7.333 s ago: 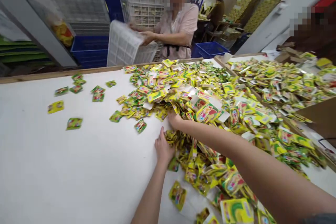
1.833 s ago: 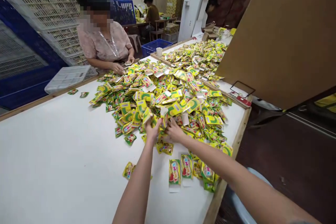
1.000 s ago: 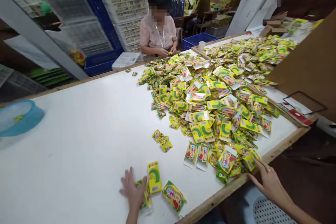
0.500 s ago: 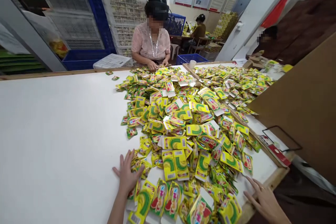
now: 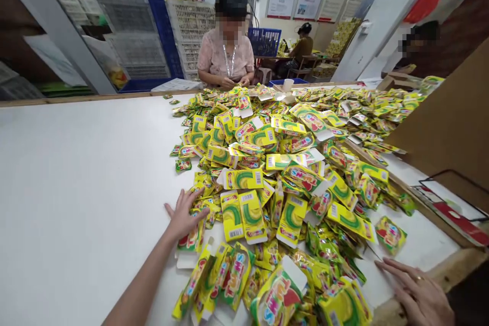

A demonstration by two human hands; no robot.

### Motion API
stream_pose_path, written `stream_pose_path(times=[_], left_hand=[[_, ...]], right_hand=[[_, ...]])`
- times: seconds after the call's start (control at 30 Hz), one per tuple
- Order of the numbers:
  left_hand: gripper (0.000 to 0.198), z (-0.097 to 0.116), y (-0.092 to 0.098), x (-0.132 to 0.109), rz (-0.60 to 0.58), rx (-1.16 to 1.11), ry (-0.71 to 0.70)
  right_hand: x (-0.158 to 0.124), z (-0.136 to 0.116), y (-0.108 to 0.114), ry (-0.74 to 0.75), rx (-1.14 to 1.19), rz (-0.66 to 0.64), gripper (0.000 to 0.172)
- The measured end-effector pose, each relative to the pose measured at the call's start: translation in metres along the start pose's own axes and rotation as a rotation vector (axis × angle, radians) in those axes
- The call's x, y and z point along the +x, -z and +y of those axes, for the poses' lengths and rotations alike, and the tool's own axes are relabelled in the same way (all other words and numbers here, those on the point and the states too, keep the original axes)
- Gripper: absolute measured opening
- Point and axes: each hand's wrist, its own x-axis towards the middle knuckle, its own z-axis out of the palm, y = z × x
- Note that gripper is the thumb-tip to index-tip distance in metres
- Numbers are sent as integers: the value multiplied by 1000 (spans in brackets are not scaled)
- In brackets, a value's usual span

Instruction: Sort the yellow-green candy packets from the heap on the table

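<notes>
mostly gathered, by the look: packets (image 5: 252, 216) heaped on the tabletop (image 5: 84, 188), a few strays (image 5: 174, 102) left outside. left hand (image 5: 184, 216) open, touching the heap; right hand (image 5: 422, 291) loosely open at the wooden edge (image 5: 453, 266), nothing visibly held.

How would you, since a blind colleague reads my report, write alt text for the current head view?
The wearer's left hand touches the left side of a heap of yellow-green packets on a white table; the right hand is by its wooden rim. Opposite is a co-worker in pink.
</notes>
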Motion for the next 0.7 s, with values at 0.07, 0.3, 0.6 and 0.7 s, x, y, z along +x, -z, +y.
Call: stream_pose_path(times=[0.07, 0.3, 0.6, 0.7], left_hand=[[49, 6, 1, 0, 46, -45, 16], [52, 79, 8, -54, 522, -107, 199], [30, 237, -40, -160, 230, -46, -228], [21, 265, -83, -165, 128, 20, -172]], right_hand=[[0, 8, -10, 70, 0, 36, 37], [7, 1, -28, 301, 90, 242, 25], [29, -27, 27, 280, 770, 19, 21], [54, -38, 41, 301, 882, -121, 23]])
